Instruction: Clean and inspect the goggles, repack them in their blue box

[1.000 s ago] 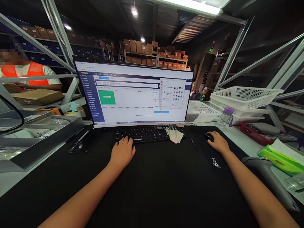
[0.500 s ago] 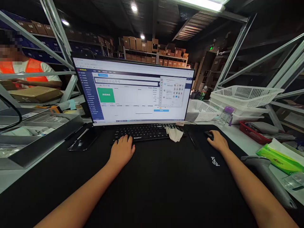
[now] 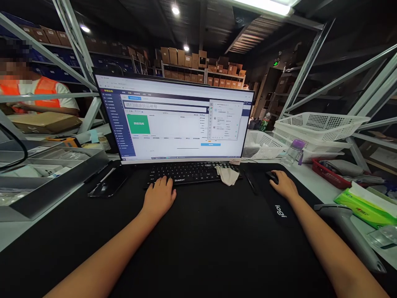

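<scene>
My left hand (image 3: 159,197) rests on the black desk mat (image 3: 201,240), its fingers lying flat on the front left edge of the black keyboard (image 3: 192,171). My right hand (image 3: 285,185) lies cupped over a black mouse (image 3: 272,176) at the right of the mat. A wide monitor (image 3: 173,120) stands behind the keyboard with a software window and a green box lit on it. A crumpled beige cloth (image 3: 228,174) lies on the keyboard's right end.
A grey metal tray (image 3: 46,178) and a dark phone (image 3: 108,185) sit at the left. White baskets (image 3: 319,126), a clear bottle (image 3: 293,152), a red tray (image 3: 331,176), a green tissue pack (image 3: 366,207) and a grey scanner (image 3: 350,236) lie right. A person in an orange vest (image 3: 34,93) works far left.
The small window at the right of the screen shows different content now. Both hands stay where they were; the view shifted slightly.
</scene>
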{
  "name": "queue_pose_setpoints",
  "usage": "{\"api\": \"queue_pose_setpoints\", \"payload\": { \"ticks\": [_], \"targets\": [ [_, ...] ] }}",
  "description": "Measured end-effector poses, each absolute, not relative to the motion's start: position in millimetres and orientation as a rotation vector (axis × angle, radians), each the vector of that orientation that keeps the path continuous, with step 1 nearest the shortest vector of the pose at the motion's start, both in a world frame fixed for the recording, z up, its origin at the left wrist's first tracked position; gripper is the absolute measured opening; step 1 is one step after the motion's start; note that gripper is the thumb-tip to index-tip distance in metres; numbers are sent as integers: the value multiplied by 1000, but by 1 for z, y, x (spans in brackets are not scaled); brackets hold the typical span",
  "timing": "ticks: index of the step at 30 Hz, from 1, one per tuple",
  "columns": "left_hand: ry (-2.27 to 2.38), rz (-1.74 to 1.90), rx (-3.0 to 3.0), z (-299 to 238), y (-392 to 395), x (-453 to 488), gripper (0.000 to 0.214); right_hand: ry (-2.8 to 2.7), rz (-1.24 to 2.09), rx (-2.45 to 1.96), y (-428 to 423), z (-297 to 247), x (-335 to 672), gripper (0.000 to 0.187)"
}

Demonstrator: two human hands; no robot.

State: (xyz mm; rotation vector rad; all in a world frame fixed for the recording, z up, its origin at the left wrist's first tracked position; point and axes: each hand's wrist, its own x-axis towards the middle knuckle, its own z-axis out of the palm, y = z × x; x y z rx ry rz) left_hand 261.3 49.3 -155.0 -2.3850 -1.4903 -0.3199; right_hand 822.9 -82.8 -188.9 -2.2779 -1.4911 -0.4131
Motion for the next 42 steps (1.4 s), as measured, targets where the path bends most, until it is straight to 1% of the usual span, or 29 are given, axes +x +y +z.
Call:
{"api": "queue_pose_setpoints", "payload": {
  "ticks": [4, 14, 19, 24, 36, 42],
  "targets": [
    [-1491, -325, -2392, -156, 50, 261, 47, -1457, -409, -2322, -84, -185, 819, 53],
    [-1467, -296, -2369, -155, 50, 261, 47, -1475, -377, -2328, -86, -182, 815, 44],
    [-1472, -309, -2373, -154, 49, 261, 46, -1431, -408, -2321, -83, -185, 818, 46],
    [-1482, -280, -2372, -154, 48, 261, 47, -1448, -423, -2275, -79, -193, 828, 43],
    [-1484, -259, -2370, -151, 47, 262, 48, -1480, -462, -2208, -77, -202, 837, 45],
    [-1492, -265, -2379, -152, 48, 261, 48, -1485, -452, -2216, -80, -199, 833, 49]
  ]
}}
